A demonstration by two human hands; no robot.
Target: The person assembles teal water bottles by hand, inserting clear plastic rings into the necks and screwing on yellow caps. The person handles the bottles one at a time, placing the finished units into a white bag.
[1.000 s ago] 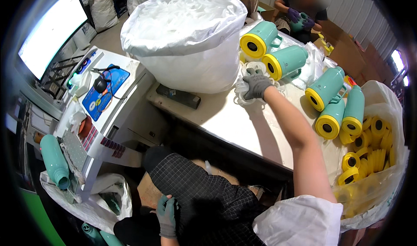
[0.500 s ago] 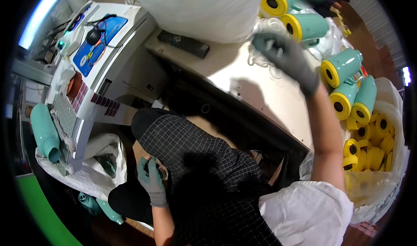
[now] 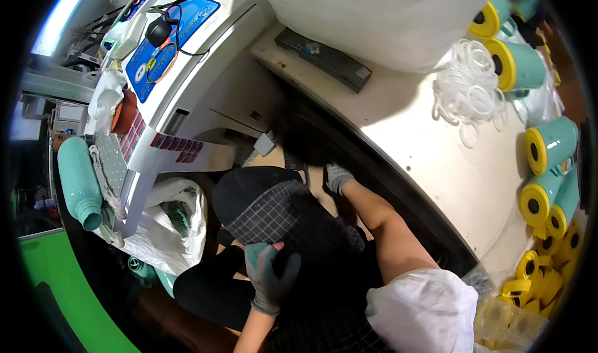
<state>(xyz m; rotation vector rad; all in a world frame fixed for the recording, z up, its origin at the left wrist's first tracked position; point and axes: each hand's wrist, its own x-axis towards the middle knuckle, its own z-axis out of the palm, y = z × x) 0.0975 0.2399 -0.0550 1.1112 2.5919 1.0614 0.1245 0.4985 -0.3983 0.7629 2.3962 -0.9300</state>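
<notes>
White rings (image 3: pixel 470 82) heaped; bag (image 3: pixel 507 322) holds yellow pieces (image 3: pixel 545 287); left hand (image 3: pixel 271 278) slack, right hand (image 3: pixel 338 177) unclear.

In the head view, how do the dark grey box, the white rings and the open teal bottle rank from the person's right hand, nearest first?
From the right hand:
1. Dark grey box, ahead on the table.
2. White rings, piled on the table to the right.
3. Open teal bottle, far left.

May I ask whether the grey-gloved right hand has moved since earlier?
Yes: the right hand moved from over the white tabletop to beyond its near edge.
</notes>
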